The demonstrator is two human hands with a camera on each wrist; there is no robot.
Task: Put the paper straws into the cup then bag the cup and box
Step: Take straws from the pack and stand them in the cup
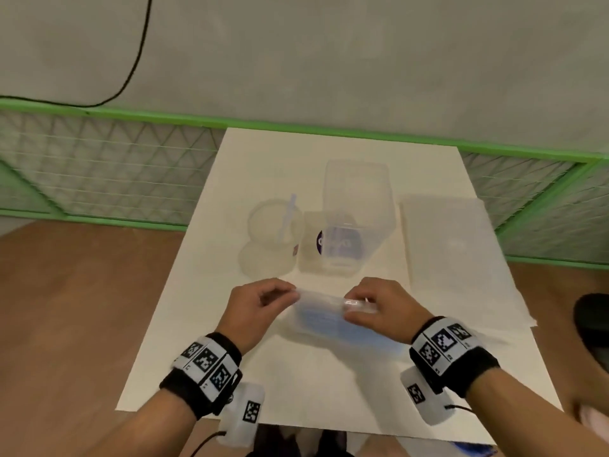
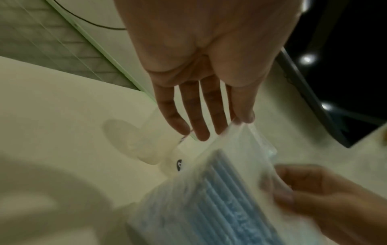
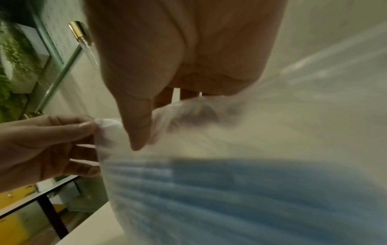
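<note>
A clear packet of blue paper straws point(image 1: 329, 319) is held just above the white table sheet point(image 1: 329, 390). My left hand point(image 1: 290, 293) pinches its top left corner. My right hand point(image 1: 351, 302) pinches the top edge on the right. The left wrist view shows the packet point(image 2: 220, 190) caught under my left fingertips point(image 2: 247, 118). In the right wrist view my right thumb point(image 3: 138, 132) presses the packet's top point(image 3: 188, 190). A clear cup point(image 1: 273, 232) with one pale blue straw point(image 1: 290, 212) in it stands behind my left hand. Beside it is a clear box point(image 1: 333, 250) with a purple label.
A taller clear container point(image 1: 357, 189) stands behind the box. A flat translucent bag point(image 1: 448, 239) lies on the sheet at the right. A green mesh fence point(image 1: 99, 159) runs along the back, with a black cable point(image 1: 138, 44) above it. A dark object point(image 1: 593, 324) sits at the right edge.
</note>
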